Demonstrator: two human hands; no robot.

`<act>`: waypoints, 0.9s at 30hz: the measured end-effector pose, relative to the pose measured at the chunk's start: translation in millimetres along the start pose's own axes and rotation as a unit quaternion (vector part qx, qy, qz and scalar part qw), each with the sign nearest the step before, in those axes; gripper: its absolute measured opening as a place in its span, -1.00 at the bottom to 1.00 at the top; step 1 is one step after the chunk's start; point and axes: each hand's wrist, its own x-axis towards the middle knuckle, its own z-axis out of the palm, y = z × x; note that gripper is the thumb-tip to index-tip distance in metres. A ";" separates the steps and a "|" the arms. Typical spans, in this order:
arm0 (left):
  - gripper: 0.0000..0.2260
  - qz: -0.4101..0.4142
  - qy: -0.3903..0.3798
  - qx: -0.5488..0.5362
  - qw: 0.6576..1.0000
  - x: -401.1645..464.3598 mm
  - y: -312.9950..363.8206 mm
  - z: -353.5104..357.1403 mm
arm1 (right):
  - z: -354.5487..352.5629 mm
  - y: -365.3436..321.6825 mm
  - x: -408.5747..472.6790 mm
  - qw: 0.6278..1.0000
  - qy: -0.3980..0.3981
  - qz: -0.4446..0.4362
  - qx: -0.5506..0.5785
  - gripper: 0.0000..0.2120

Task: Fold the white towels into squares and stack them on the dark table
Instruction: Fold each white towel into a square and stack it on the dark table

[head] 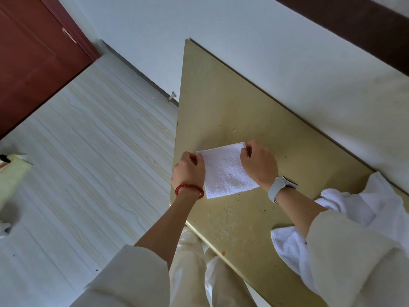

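A small white towel (225,171) lies folded into a rough square on the yellowish table (221,103). My left hand (189,171), with a red bead bracelet at the wrist, pinches the towel's far left corner. The far right corner is pinched by my right hand (259,165), which has a grey watch on its wrist. A heap of unfolded white towels (354,207) sits at the table's right end, partly hidden behind my right sleeve.
The table stands against a white wall (243,41); its left edge and near edge drop to a pale wood-pattern floor (88,162). A reddish-brown door (33,63) is far left. A pale green object (11,173) sits at the left border.
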 end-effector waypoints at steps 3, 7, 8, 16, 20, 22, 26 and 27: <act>-0.82 -0.005 0.005 0.017 1.000 1.0 0.4 -0.3 | 1.2 -2.2 0.9 1.000 0.007 0.001 0.006 -0.85; -0.84 -0.009 0.003 0.037 0.999 2.5 3.9 -1.5 | -1.1 -3.7 2.1 0.999 0.009 0.027 0.042 -0.79; -0.84 -0.007 0.002 0.029 1.000 2.5 3.9 -2.1 | -2.6 -4.1 0.1 0.999 0.023 0.023 0.040 -0.77; -0.85 0.200 0.074 -0.040 0.976 -14.3 -20.2 4.3 | 8.9 15.3 -33.3 0.913 0.067 -0.328 -0.232 -0.60; -0.72 0.426 0.091 0.135 0.890 -19.7 -39.2 21.4 | 16.1 16.3 -28.1 0.928 -0.007 -0.255 -0.270 -0.52; -0.67 0.455 0.059 0.206 0.864 -18.0 -44.6 25.5 | 18.2 16.0 -27.2 0.934 -0.020 -0.234 -0.268 -0.50; -0.56 0.413 0.008 0.298 0.861 -12.8 -46.4 26.2 | 24.4 21.4 -26.9 0.932 -0.025 -0.235 -0.276 -0.47; -0.54 0.406 -0.001 0.311 0.859 -11.9 -47.8 26.9 | 25.3 22.6 -26.5 0.932 -0.025 -0.234 -0.277 -0.46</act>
